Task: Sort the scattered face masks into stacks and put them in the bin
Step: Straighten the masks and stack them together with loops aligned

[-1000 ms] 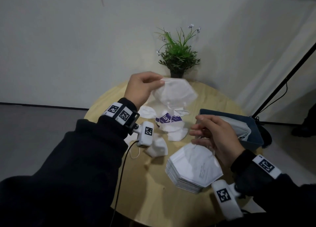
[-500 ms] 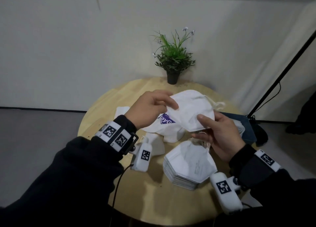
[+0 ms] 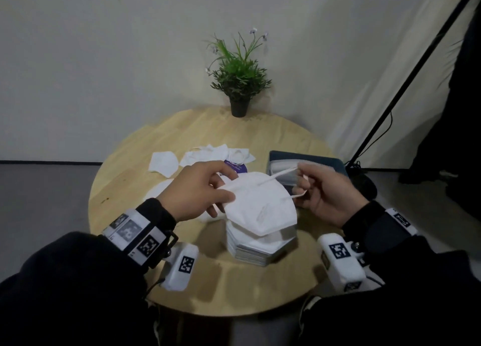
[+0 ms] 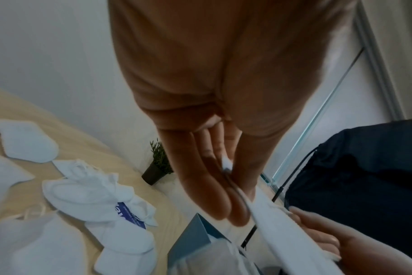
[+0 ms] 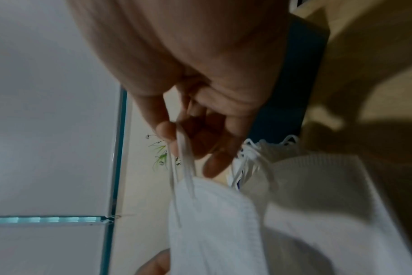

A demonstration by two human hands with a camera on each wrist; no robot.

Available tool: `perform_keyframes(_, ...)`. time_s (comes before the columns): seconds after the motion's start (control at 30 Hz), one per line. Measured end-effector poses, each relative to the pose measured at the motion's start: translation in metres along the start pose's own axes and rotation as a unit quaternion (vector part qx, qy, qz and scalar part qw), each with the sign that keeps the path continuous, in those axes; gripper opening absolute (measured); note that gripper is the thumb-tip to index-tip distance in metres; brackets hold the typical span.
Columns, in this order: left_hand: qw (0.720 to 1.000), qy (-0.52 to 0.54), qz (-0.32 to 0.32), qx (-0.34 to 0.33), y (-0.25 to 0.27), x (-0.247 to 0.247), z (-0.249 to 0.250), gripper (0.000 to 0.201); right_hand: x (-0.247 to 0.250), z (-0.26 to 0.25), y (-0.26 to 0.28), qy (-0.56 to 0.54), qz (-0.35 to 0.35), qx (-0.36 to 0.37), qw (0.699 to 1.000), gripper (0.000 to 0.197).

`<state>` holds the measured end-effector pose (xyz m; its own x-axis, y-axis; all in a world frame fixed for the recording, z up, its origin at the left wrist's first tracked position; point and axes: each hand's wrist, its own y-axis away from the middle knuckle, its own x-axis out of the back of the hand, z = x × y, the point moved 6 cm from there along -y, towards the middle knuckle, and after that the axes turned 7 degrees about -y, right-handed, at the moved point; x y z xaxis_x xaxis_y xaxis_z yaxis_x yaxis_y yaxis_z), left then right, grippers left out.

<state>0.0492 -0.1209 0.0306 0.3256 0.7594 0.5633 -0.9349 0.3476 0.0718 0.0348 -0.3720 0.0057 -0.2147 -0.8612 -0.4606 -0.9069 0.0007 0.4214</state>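
So we've got the left hand (image 3: pixel 197 189) pinching the near-left edge of a folded white mask (image 3: pixel 260 207), thumb on top and fingers underneath, while the right hand (image 3: pixel 325 194) has its fingertips closed on that mask's ear loop (image 3: pixel 283 175), pulling it out to the side; the right wrist view shows the strap caught between thumb and forefinger. The mask hangs just above the stack (image 3: pixel 260 246), which sits on the round wooden table (image 3: pixel 145 241) right in front of us, and it isn't laid flat on the pile yet. Progress-wise, we'd call it somewhere in the middle: the stack is already thick and neat, and the dark blue bin (image 3: pixel 335 163) at the right edge of the table already has some masks in it. What's left is the loose bunch of masks (image 3: pixel 216 153) further back, including one with a purple label (image 3: pixel 234 166), plus getting the stack itself into the bin. As for what we can't make out: our left hand covers part of that loose pile, so no real count there, the bin's inside is mostly hidden behind the right hand, and both wrist views are blurry and mostly palm. A potted plant (image 3: pixel 238 77) stands at the far edge.
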Motion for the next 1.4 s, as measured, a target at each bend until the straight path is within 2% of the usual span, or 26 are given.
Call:
perform_keyframes(0.1, 0.999, -0.024, -0.004, 0.025, 0.008, -0.01, -0.004, 0.029, -0.002, 0.003, -0.004, 0.069, -0.017, 0.024, 0.997, 0.007)
perform_keyframes(0.23, 0.998, -0.04, -0.006, 0.044, 0.015, -0.023, -0.008, 0.03, 0.004, 0.001, -0.01, 0.172, -0.006, 0.05, 0.984, 0.029)
perform_keyframes(0.33, 0.998, -0.048, -0.006, 0.046, 0.017, -0.03, -0.007, 0.029, 0.006, -0.005, -0.012, 0.274, 0.027, 0.125, 0.953, 0.022)
perform_keyframes(0.43, 0.997, -0.062, -0.003, 0.047, 0.018, -0.034, -0.006, 0.028, 0.005, -0.009, -0.013, 0.285, 0.042, 0.174, 0.942, 0.011)
perform_keyframes(0.53, 0.995, -0.091, 0.002, 0.047, 0.017, -0.033, -0.007, 0.027, 0.005, -0.009, -0.012, 0.294, 0.047, 0.187, 0.936, 0.016)
perform_keyframes(0.6, 0.989, -0.139, -0.002, 0.045, 0.014, -0.032, -0.01, 0.026, 0.009, -0.009, -0.012, 0.311, 0.078, 0.196, 0.927, 0.024)
perform_keyframes(0.67, 0.972, -0.233, -0.007, 0.029, 0.011, -0.029, -0.012, 0.034, 0.017, -0.01, -0.011, 0.339, 0.123, 0.186, 0.914, 0.03)
perform_keyframes(0.77, 0.958, -0.286, -0.032, -0.01, 0.009, -0.028, -0.012, 0.068, 0.031, 0.003, -0.008, 0.391, 0.111, 0.078, 0.91, 0.024)
perform_keyframes(0.8, 0.952, -0.301, -0.057, -0.026, 0.009, -0.032, -0.013, 0.083, 0.032, 0.01, -0.004, 0.434, 0.087, 0.036, 0.896, 0.019)
perform_keyframes(0.83, 0.942, -0.323, -0.085, -0.035, 0.011, -0.037, -0.014, 0.096, 0.032, 0.017, 0.002, 0.497, 0.061, 0.007, 0.866, 0.013)
perform_keyframes(0.87, 0.932, -0.344, -0.108, -0.038, 0.012, -0.043, -0.017, 0.104, 0.03, 0.022, 0.006, 0.569, 0.036, -0.004, 0.821, 0.011)
perform_keyframes(0.93, 0.923, -0.362, -0.126, -0.035, 0.011, -0.052, -0.023, 0.106, 0.021, 0.03, 0.013, 0.692, -0.018, 0.009, 0.722, 0.034)
perform_keyframes(0.97, 0.922, -0.365, -0.121, -0.036, 0.01, -0.054, -0.025, 0.101, 0.016, 0.033, 0.015, 0.721, -0.03, 0.021, 0.692, 0.045)
perform_keyframes(1.0, 0.922, -0.37, -0.112, -0.037, 0.008, -0.055, -0.026, 0.097, 0.01, 0.035, 0.019, 0.733, -0.037, 0.036, 0.678, 0.052)
perform_keyframes(1.1, 0.913, -0.396, -0.091, -0.031, 0.003, -0.053, -0.029, 0.08, 0.008, 0.038, 0.02, 0.745, -0.03, 0.057, 0.664, 0.06)
perform_keyframes(1.17, 0.914, -0.396, -0.085, -0.035, 0.003, -0.051, -0.026, 0.063, 0.003, 0.039, 0.023, 0.755, -0.033, 0.06, 0.652, 0.05)
perform_keyframes(1.27, 0.912, -0.401, -0.078, -0.037, 0.004, -0.049, -0.021, 0.034, -0.009, 0.039, 0.03, 0.784, -0.044, 0.071, 0.615, 0.021)
perform_keyframes(1.33, 0.915, -0.394, -0.077, -0.03, 0.005, -0.048, -0.02, 0.036, -0.013, 0.04, 0.032, 0.783, -0.048, 0.074, 0.615, 0.019)
perform_keyframes(1.4, 0.923, -0.374, -0.087, -0.029, 0.005, -0.046, -0.021, 0.038, -0.011, 0.041, 0.03, 0.771, -0.041, 0.068, 0.631, 0.019)
